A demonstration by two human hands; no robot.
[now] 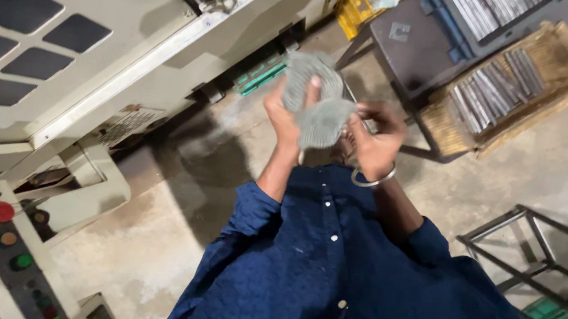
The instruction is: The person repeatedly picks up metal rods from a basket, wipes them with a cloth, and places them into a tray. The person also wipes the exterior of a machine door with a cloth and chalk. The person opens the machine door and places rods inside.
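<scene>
At frame centre, the left hand and right hand both clutch a grey knitted glove, seemingly mid-fitting; next calls for sliding fingers fully inside.

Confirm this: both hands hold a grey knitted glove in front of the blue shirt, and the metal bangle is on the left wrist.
Wrong on one point. The head view shows the metal bangle on the right wrist, below the right hand. The rest stands: the left hand and right hand hold the grey knitted glove in front of the blue shirt.
</scene>
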